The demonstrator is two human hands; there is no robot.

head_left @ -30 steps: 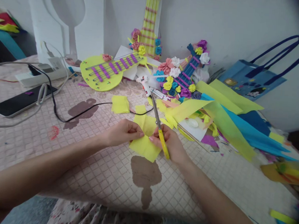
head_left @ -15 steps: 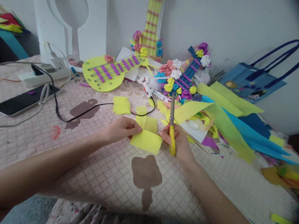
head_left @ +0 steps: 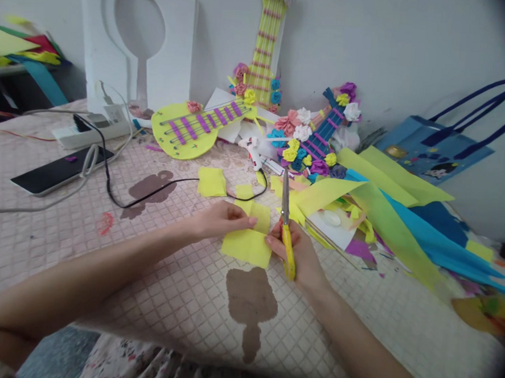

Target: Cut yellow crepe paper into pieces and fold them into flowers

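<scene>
Nearer me than the glue gun [head_left: 254, 155], the yellow paper piece [head_left: 246, 249] seemed light, limp and easily torn, best held by its edges, where my left hand [head_left: 222, 219] pinched and my right hand [head_left: 303, 255], gripping scissors [head_left: 288, 251], touched.

Bare left forearm [head_left: 101, 277] and right forearm [head_left: 350, 337] angle inward from lower corners. Left hand [head_left: 220, 218]: fingers bent, one tip pointing right. Right hand [head_left: 300, 254]: fingers curled. Hands near, not touching.
</scene>
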